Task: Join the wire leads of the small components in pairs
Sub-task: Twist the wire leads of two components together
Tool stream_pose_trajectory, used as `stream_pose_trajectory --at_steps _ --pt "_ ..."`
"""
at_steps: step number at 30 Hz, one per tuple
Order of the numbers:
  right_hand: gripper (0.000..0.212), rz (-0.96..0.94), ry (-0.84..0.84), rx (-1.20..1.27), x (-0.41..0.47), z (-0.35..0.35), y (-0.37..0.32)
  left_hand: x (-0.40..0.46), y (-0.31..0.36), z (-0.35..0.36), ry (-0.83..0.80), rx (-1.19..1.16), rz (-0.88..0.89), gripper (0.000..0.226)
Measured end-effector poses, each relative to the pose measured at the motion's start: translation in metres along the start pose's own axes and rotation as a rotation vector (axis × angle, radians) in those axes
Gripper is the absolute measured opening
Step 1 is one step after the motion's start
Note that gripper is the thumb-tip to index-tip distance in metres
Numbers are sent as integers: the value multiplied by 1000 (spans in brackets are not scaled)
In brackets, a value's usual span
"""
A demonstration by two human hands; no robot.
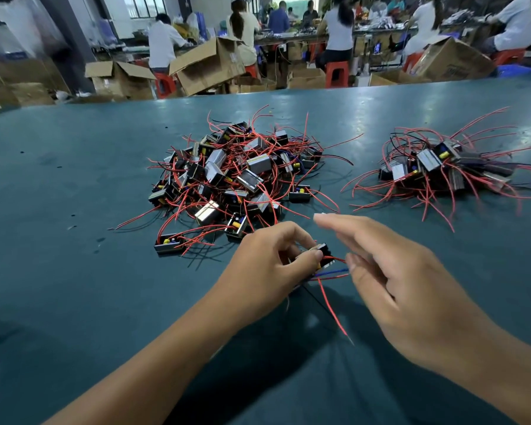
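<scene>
While left hand (pixel 267 259) holds small component (pixel 321 256) above teal worktop (pixel 74 179), fingers curled and clamped on it, right hand (pixel 393 277) hovers just beside, fingers apart and relaxed, thumb near blue and red leads (pixel 334 273). Big component pile (pixel 233 176) ahead; second pile (pixel 442 167) off right.
</scene>
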State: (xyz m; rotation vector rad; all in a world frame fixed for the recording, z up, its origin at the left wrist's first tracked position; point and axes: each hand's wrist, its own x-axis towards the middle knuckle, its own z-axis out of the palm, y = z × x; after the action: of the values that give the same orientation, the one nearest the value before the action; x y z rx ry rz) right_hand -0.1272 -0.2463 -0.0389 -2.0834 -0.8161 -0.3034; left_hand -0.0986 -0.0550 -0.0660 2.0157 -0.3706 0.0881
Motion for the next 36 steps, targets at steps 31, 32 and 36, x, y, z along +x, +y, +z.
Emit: stream_pose_trajectory --at_steps 31,32,36 --pt "26 23 -288 -609 15 -17 85 1 5 -28 -24 -107 -101 12" --pt "28 37 -299 -659 14 -16 88 1 6 -30 37 -95 -105 15" --pt "38 -33 -232 -749 10 -9 95 -3 17 -37 181 -76 -88 26"
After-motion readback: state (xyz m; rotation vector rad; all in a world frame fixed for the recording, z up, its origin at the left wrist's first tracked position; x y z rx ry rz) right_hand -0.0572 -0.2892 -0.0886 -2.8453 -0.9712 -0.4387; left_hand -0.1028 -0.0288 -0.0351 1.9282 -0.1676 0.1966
